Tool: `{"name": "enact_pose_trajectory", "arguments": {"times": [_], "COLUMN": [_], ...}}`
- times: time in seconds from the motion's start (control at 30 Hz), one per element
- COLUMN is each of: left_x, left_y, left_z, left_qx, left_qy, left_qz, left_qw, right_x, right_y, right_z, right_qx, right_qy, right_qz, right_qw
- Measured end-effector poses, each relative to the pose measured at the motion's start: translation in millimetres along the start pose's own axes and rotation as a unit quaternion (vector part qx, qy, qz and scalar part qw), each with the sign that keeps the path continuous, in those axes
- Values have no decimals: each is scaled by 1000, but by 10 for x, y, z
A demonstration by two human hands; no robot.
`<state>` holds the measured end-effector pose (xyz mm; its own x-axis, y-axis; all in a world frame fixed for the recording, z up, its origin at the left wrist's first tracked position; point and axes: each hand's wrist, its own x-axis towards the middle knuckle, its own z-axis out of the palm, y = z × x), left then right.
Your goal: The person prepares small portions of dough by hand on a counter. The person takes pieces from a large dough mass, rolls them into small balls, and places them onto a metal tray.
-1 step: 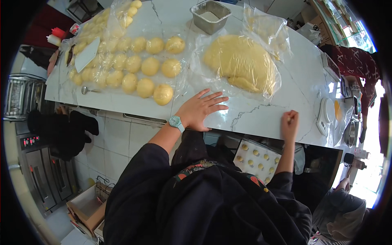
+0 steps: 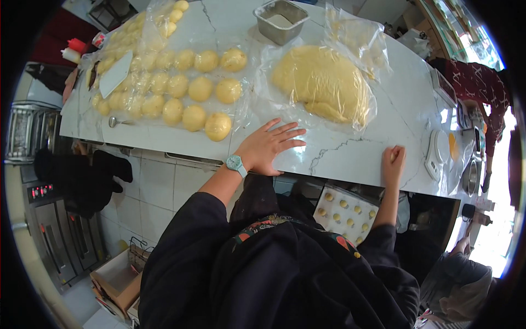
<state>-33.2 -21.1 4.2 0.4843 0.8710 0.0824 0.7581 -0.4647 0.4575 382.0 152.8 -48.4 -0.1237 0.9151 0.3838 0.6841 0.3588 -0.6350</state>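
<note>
My left hand (image 2: 268, 147) lies flat on the marble-topped table (image 2: 329, 156) with its fingers spread, holding nothing. Just beyond its fingertips, a big mass of yellow dough (image 2: 320, 82) rests under clear plastic. My right hand (image 2: 393, 159) is closed near the table's front edge, to the right; whatever is inside its curled fingers is hidden. To the far left of my left hand, several round dough balls (image 2: 194, 118) sit in rows, mostly covered by a plastic sheet (image 2: 159, 55). A white flat scraper (image 2: 115, 75) lies on that sheet.
A metal tin (image 2: 280, 24) stands at the back. A small spoon (image 2: 114, 122) lies front left, a white scale (image 2: 436, 153) at right. Below the edge is a tray (image 2: 329, 219) of small dough pieces. Co-workers (image 2: 82, 175) are at left and right (image 2: 457, 285).
My right hand has shifted slightly to the right and turned, staying closed. My left hand keeps its place, and the dough has not moved.
</note>
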Motion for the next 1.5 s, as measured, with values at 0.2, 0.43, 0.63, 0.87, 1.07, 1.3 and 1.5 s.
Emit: {"name": "enact_pose_trajectory", "arguments": {"times": [0.2, 0.43, 0.63, 0.87, 1.07, 1.3, 1.5], "left_x": [-24, 51, 54, 95, 78, 104, 89], "left_y": [18, 58, 69, 112, 122, 189, 160], "left_z": [-6, -16, -1, -11, 5, 4, -72], "left_qx": [-2, -2, 27, 44, 43, 46, 66], "left_qy": [-7, -9, -11, 3, 4, 1, -1], "left_qz": [-20, -6, -24, -29, -37, -21, -21], "left_qw": [1000, 1000, 999, 999, 998, 999, 998], "right_x": [278, 100, -228, -164, -212, 152, -353], "right_y": [-641, 29, -708, -592, -667, -191, -836], "right_z": [551, -21, 340, -279, 145, 146, 177], "right_qx": [52, -69, -23, 68, 127, -79, 109], "right_qy": [-29, 22, 8, -10, -54, 105, 76], "right_qz": [-49, 14, -66, 163, 91, 12, 91], "right_qw": [997, 997, 998, 984, 986, 991, 987]}}
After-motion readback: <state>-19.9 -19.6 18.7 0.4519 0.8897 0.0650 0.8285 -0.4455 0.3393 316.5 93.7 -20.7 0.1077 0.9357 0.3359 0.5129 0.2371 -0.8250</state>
